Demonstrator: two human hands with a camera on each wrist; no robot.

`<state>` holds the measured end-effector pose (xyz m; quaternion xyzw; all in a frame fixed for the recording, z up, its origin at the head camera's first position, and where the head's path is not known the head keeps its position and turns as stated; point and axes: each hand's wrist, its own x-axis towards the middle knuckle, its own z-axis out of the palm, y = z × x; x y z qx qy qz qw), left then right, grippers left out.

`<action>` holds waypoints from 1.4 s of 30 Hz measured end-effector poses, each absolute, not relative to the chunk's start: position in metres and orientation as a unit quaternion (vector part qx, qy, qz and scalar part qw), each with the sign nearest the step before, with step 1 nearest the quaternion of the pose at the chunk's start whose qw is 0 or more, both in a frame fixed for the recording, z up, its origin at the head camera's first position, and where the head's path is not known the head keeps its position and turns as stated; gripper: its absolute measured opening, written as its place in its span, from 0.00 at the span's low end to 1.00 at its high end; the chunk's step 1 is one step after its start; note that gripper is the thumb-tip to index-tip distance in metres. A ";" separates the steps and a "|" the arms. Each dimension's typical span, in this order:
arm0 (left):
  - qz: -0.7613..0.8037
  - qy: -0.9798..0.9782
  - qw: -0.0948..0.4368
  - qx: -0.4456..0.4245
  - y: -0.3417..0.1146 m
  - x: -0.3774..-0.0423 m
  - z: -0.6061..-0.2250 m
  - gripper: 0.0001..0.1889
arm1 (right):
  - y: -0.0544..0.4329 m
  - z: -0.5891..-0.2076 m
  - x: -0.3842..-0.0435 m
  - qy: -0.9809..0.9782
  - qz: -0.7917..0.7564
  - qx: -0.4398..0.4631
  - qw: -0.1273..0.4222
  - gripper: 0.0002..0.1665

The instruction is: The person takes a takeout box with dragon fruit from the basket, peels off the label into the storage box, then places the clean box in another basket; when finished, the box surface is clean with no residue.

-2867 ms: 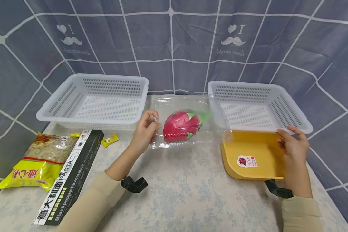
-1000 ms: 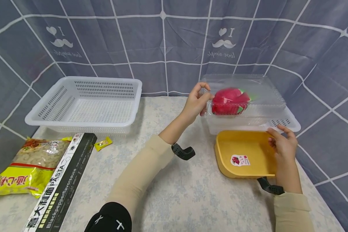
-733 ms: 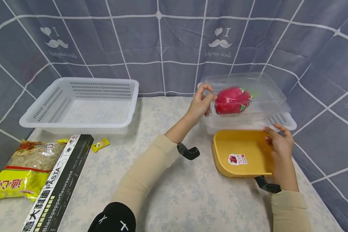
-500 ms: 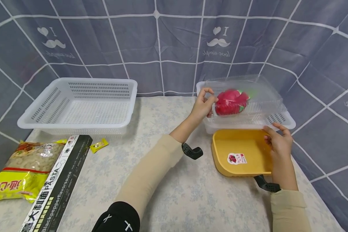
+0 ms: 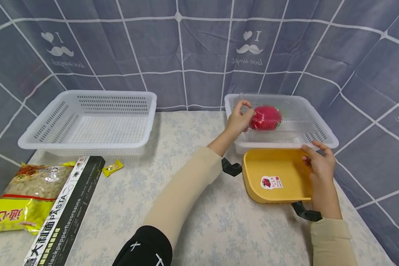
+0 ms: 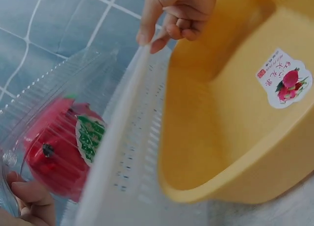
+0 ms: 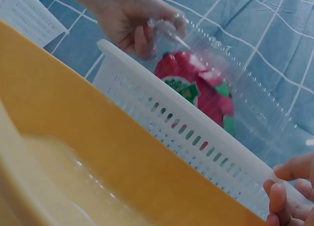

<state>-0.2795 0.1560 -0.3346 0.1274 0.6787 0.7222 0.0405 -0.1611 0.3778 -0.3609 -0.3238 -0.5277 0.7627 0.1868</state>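
My left hand [image 5: 240, 119] pinches the left edge of a clear plastic box [image 5: 297, 125] with a red dragon fruit [image 5: 267, 118] inside. Green leaf tips and a green-and-white label [image 6: 90, 138] show on the fruit. The box lies within the outline of the right white basket [image 5: 272, 145], low over it. At the basket's front right rim, my right hand [image 5: 324, 162] pinches the edge between thumb and forefinger, its other fingers curled, as the left wrist view shows. A yellow tub [image 5: 249, 181] bearing a dragon fruit sticker [image 5: 271, 182] stands right in front of this basket.
A second white basket [image 5: 86, 144] stands at the back left. Before it lie a yellow bag of pasta [image 5: 30, 195], a long black-and-white pasta box [image 5: 66, 210] and a small yellow packet [image 5: 113, 168]. A tiled-pattern curtain [image 5: 199, 55] closes off the back and sides.
My left hand has carried the clear box with the dragon fruit from the middle to the right, then lowered it into the right basket. The right hand keeps its grip on the rim.
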 end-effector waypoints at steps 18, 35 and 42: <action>0.627 0.764 0.045 0.143 0.160 -0.284 -0.342 0.06 | 0.376 -0.362 -0.162 -0.529 0.758 -0.330 0.191 0.23; 0.528 0.820 0.103 0.195 0.165 -0.287 -0.338 0.12 | 0.379 -0.360 -0.163 -0.530 0.766 -0.320 0.175 0.25; 0.506 0.828 0.077 0.231 0.165 -0.287 -0.341 0.17 | 0.380 -0.358 -0.164 -0.531 0.766 -0.320 0.170 0.24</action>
